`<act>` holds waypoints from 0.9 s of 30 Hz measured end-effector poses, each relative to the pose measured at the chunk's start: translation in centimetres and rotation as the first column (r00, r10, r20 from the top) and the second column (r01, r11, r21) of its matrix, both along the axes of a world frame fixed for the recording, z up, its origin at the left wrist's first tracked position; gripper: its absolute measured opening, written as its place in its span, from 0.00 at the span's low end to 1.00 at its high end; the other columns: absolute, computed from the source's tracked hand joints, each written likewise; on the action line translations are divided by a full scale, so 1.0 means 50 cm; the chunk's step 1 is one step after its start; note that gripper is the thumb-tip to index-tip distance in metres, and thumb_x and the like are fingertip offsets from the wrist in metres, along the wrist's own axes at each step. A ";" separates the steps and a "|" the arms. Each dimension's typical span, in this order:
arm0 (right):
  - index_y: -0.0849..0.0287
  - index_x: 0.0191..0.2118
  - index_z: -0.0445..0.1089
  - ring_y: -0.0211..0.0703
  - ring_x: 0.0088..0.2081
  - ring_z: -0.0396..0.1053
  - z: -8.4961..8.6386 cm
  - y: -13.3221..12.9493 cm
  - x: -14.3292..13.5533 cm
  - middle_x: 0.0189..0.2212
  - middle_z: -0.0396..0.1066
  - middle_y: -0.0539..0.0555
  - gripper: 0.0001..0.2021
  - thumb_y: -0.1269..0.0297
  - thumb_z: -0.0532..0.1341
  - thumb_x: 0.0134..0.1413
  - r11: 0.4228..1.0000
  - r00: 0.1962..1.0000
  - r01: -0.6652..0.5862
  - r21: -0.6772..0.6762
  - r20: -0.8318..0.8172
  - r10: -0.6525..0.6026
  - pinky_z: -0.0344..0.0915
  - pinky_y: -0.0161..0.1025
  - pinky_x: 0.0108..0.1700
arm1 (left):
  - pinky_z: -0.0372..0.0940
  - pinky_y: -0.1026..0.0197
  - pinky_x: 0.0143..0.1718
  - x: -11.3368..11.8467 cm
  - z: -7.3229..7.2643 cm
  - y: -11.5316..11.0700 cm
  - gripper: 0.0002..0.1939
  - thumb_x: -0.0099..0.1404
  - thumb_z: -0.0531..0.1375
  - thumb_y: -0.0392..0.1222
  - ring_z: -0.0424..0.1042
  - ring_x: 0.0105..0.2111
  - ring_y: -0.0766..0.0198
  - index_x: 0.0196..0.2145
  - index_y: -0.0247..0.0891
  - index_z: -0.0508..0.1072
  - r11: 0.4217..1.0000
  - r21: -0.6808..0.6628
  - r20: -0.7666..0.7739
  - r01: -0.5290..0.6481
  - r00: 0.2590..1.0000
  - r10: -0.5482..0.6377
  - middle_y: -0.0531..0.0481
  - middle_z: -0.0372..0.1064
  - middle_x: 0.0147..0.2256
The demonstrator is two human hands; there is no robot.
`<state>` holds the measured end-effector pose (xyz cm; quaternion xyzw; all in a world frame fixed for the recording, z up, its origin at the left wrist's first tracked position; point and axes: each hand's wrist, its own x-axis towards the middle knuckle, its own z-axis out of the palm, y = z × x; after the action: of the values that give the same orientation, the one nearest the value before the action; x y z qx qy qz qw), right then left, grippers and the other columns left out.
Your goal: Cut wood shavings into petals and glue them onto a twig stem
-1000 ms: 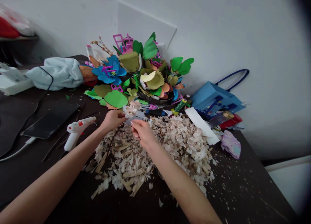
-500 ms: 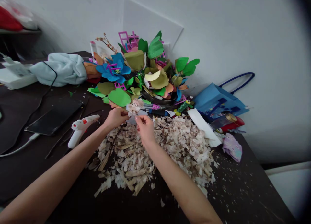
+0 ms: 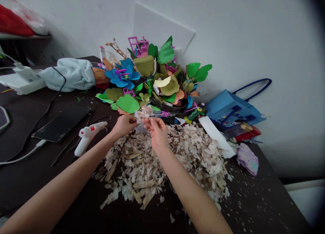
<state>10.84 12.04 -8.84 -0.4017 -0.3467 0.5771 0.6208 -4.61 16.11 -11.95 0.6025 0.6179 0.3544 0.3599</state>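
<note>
Between my hands is a small pale pink, crumpled petal cluster (image 3: pixel 145 112), above a heap of dried beige petals (image 3: pixel 200 152). My left hand (image 3: pixel 125 124) is closed at the cluster's lower left side, its fingertips pinched; the part they grip is small and blurred. My right hand (image 3: pixel 157 130) has its thumb and fingers pressed together at the cluster's lower right edge. Whether a loose petal sits between those fingertips is too small to tell. A whitish translucent piece (image 3: pixel 140 127) shows below the cluster, between the hands.
A white glue gun (image 3: pixel 87 137) and a black phone (image 3: pixel 62 124) lie left. Behind stand colourful paper flowers (image 3: pixel 144 65). A green thread spool (image 3: pixel 195 114), white strip (image 3: pixel 217 136), blue bag (image 3: pixel 232 107) and purple crumpled cloth (image 3: pixel 248 158) are at right.
My right hand has risen slightly and turned, its fingers now nearer the pink cluster. My left hand stays by the cluster. The whole view has shifted a little.
</note>
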 end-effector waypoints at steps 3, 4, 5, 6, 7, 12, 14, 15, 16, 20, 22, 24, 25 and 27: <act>0.57 0.29 0.69 0.42 0.33 0.80 0.004 -0.030 0.005 0.27 0.79 0.49 0.11 0.60 0.71 0.48 0.992 0.996 -0.050 -0.112 -0.074 0.042 0.72 0.35 0.35 | 0.60 0.64 0.23 -0.001 0.000 0.001 0.09 0.48 0.63 0.45 0.71 0.20 0.61 0.24 0.38 0.77 1.000 0.006 0.004 -0.003 1.000 0.003 0.55 0.71 0.16; 0.57 0.29 0.70 0.42 0.32 0.80 0.005 -0.041 0.007 0.26 0.79 0.49 0.11 0.61 0.72 0.47 0.989 0.995 -0.062 -0.134 -0.082 0.051 0.72 0.34 0.33 | 0.60 0.64 0.23 -0.001 -0.001 0.001 0.09 0.48 0.63 0.46 0.71 0.20 0.60 0.24 0.38 0.77 1.000 0.009 0.004 -0.003 1.000 0.003 0.55 0.71 0.16; 0.57 0.29 0.70 0.42 0.31 0.80 0.007 -0.053 0.008 0.26 0.79 0.49 0.11 0.60 0.72 0.47 0.986 0.994 -0.076 -0.149 -0.086 0.064 0.72 0.34 0.32 | 0.60 0.64 0.23 -0.001 -0.001 0.001 0.09 0.48 0.63 0.46 0.71 0.21 0.60 0.24 0.38 0.77 1.000 0.010 0.005 -0.002 1.000 0.002 0.55 0.72 0.17; 0.58 0.29 0.70 0.42 0.31 0.80 0.008 -0.064 0.009 0.26 0.79 0.50 0.12 0.60 0.72 0.46 0.983 0.993 -0.093 -0.159 -0.087 0.079 0.72 0.33 0.32 | 0.60 0.64 0.23 -0.001 -0.002 0.002 0.09 0.49 0.63 0.46 0.71 0.21 0.60 0.24 0.38 0.77 1.000 0.012 0.005 -0.001 1.000 0.001 0.54 0.72 0.17; 0.58 0.29 0.70 0.42 0.30 0.80 0.009 -0.076 0.010 0.25 0.79 0.50 0.13 0.59 0.73 0.45 0.980 0.991 -0.113 -0.165 -0.087 0.100 0.72 0.33 0.31 | 0.60 0.64 0.24 -0.002 -0.003 0.002 0.09 0.49 0.63 0.46 0.71 0.21 0.60 0.24 0.38 0.77 1.000 0.012 0.005 0.000 1.000 0.000 0.54 0.72 0.17; 0.59 0.29 0.72 0.40 0.28 0.80 0.015 -0.122 0.017 0.24 0.78 0.49 0.17 0.53 0.75 0.42 0.963 0.976 -0.213 -0.168 -0.073 0.203 0.71 0.30 0.28 | 0.61 0.63 0.24 -0.004 -0.008 0.004 0.07 0.50 0.64 0.45 0.71 0.20 0.61 0.23 0.39 0.77 1.000 0.011 -0.002 0.004 1.000 -0.004 0.55 0.71 0.16; 0.60 0.28 0.71 0.40 0.26 0.80 0.019 -0.132 0.022 0.23 0.77 0.48 0.19 0.52 0.75 0.41 0.954 0.971 -0.236 -0.185 -0.078 0.225 0.71 0.29 0.27 | 0.61 0.63 0.24 -0.004 -0.009 0.004 0.06 0.50 0.64 0.44 0.70 0.19 0.61 0.24 0.39 0.76 1.000 0.011 -0.004 0.002 1.000 -0.002 0.55 0.70 0.15; 0.60 0.28 0.71 0.39 0.25 0.80 0.021 -0.137 0.025 0.22 0.77 0.48 0.19 0.51 0.76 0.40 0.949 0.968 -0.248 -0.197 -0.088 0.235 0.71 0.28 0.26 | 0.61 0.63 0.24 -0.003 -0.008 0.004 0.06 0.50 0.64 0.44 0.70 0.19 0.61 0.24 0.39 0.76 1.000 0.011 -0.004 0.000 1.000 0.000 0.55 0.70 0.15; 0.60 0.28 0.71 0.39 0.25 0.79 0.023 -0.141 0.028 0.22 0.77 0.48 0.20 0.51 0.76 0.39 0.941 0.964 -0.263 -0.213 -0.103 0.246 0.71 0.28 0.25 | 0.61 0.63 0.24 -0.003 -0.007 0.004 0.06 0.50 0.64 0.44 0.70 0.19 0.61 0.24 0.39 0.76 1.000 0.011 -0.004 -0.004 1.000 0.004 0.55 0.70 0.15; 0.60 0.28 0.70 0.39 0.23 0.78 0.029 -0.167 0.038 0.20 0.75 0.46 0.21 0.51 0.77 0.38 0.881 0.928 -0.367 -0.299 -0.183 0.324 0.70 0.28 0.22 | 0.61 0.64 0.24 -0.003 -0.002 0.003 0.06 0.49 0.65 0.43 0.70 0.19 0.62 0.24 0.39 0.77 1.000 0.013 -0.002 -0.013 1.000 0.013 0.56 0.70 0.15; 0.60 0.28 0.70 0.38 0.22 0.78 0.033 -0.186 0.040 0.20 0.75 0.47 0.20 0.52 0.76 0.41 0.831 0.896 -0.442 -0.337 -0.209 0.392 0.69 0.27 0.22 | 0.61 0.64 0.24 -0.003 0.000 0.004 0.06 0.49 0.65 0.43 0.71 0.20 0.61 0.22 0.39 0.76 1.000 0.014 0.001 -0.008 1.000 0.008 0.56 0.70 0.15; 0.61 0.28 0.70 0.37 0.20 0.76 0.041 -0.205 0.040 0.20 0.75 0.47 0.20 0.52 0.76 0.42 0.783 0.859 -0.511 -0.353 -0.234 0.455 0.69 0.27 0.21 | 0.61 0.64 0.24 -0.004 0.000 0.005 0.06 0.48 0.65 0.44 0.71 0.20 0.61 0.22 0.39 0.76 1.000 0.017 0.004 -0.005 1.000 0.005 0.56 0.68 0.14; 0.61 0.28 0.70 0.36 0.19 0.75 0.046 -0.213 0.040 0.19 0.75 0.47 0.20 0.52 0.76 0.42 0.761 0.840 -0.542 -0.355 -0.248 0.483 0.68 0.27 0.20 | 0.61 0.64 0.24 -0.004 -0.001 0.006 0.07 0.48 0.65 0.45 0.71 0.20 0.61 0.22 0.39 0.76 1.000 0.019 0.006 -0.005 1.000 0.005 0.56 0.68 0.13; 0.61 0.29 0.70 0.36 0.17 0.74 0.058 -0.226 0.039 0.19 0.75 0.47 0.19 0.53 0.75 0.43 0.723 0.802 -0.597 -0.347 -0.268 0.534 0.68 0.27 0.19 | 0.60 0.63 0.24 -0.006 -0.003 0.008 0.07 0.48 0.65 0.45 0.71 0.21 0.60 0.22 0.39 0.76 1.000 0.024 0.008 -0.009 1.000 0.009 0.56 0.67 0.13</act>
<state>12.80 0.71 -5.95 -0.3542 -0.2749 0.8272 0.3386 -4.90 16.50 -12.12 0.6025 0.6149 0.3659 0.3536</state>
